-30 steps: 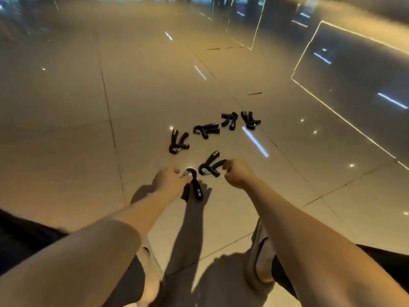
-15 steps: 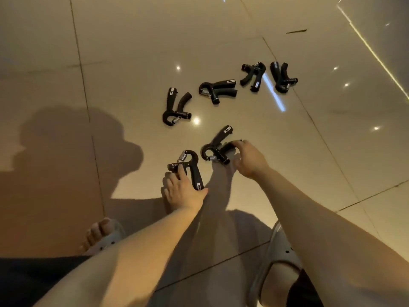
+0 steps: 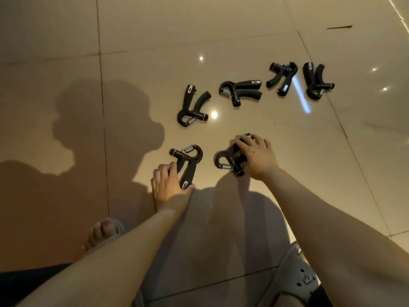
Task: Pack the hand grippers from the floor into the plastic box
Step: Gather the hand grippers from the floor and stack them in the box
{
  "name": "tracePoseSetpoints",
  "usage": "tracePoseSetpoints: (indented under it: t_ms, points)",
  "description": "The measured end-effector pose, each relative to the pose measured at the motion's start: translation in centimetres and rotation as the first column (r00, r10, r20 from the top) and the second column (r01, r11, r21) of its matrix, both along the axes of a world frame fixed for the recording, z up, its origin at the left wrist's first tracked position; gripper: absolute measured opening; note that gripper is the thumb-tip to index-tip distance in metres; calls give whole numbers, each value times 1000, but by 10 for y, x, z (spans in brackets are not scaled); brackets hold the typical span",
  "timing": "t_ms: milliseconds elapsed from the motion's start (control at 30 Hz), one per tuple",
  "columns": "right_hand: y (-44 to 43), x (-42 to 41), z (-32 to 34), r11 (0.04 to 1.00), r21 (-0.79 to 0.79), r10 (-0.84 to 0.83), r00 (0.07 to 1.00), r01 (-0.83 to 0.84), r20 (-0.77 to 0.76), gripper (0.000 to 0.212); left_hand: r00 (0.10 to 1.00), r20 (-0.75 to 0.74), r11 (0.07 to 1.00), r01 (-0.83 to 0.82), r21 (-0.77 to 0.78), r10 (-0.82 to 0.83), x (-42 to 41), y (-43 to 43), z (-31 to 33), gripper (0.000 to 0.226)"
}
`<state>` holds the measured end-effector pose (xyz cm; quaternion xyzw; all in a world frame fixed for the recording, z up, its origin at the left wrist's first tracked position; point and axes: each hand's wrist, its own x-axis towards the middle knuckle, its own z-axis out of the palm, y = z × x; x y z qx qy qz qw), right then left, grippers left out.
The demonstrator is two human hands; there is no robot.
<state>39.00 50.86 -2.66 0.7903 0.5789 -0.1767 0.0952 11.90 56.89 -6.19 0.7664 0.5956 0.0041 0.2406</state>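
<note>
Since a moment before, the right hand (image 3: 256, 158) had slid over the near-right hand gripper (image 3: 228, 159), its grip curled round the handles. The left hand (image 3: 168, 189) pinched the near-left hand gripper (image 3: 190, 165), whose handles ran back toward it. Both lay on the floor (image 3: 132, 41); the plastic box was out of sight.

Glossy tiled floor (image 3: 221, 29) mirrors lights; black matt plastic hand grippers (image 3: 193, 107) carry shiny metal springs (image 3: 191, 121).

Four grippers (image 3: 240, 91) lie in a row on the floor (image 3: 199, 25). Nearer lie the left gripper (image 3: 187, 171) and, beside it, the right gripper (image 3: 230, 156).
</note>
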Motion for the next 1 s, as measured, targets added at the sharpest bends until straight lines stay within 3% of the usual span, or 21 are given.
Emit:
tracePoseSetpoints:
  t_ms: [167, 267, 400, 500, 700, 867, 1000]
  points:
    - [-15, -3, 0, 999, -8, -47, 995, 47, 85, 72, 993, 90, 997, -67, -45, 71, -12, -5, 7, 88]
    - [-31, -13, 0, 993, -6, -122, 993, 122, 9, 74, 987, 145, 996, -57, -66, 66, -21, -7, 16, 83]
    - [-58, -37, 7, 961, -8, -275, 957, 275, -89, 61, 991, 131, 998, -25, -51, 31, -32, -13, 37, 84]
    - [-79, -55, 24, 925, 11, -376, 917, 381, -133, 54, 979, 200, 999, -23, -42, 31, -37, -22, 57, 80]
    - [-118, -70, 94, 855, 175, -482, 873, 488, -79, 49, 936, 347, 998, 41, 47, -54, -25, -43, 127, 77]
    - [-170, -84, 184, 747, 344, -585, 808, 570, -70, 54, 805, 576, 989, 99, 110, -144, -13, -88, 194, 78]
    - [-218, -102, 255, 672, 422, -636, 766, 608, -91, 54, 749, 629, 979, 147, 144, -205, -13, -127, 247, 83]
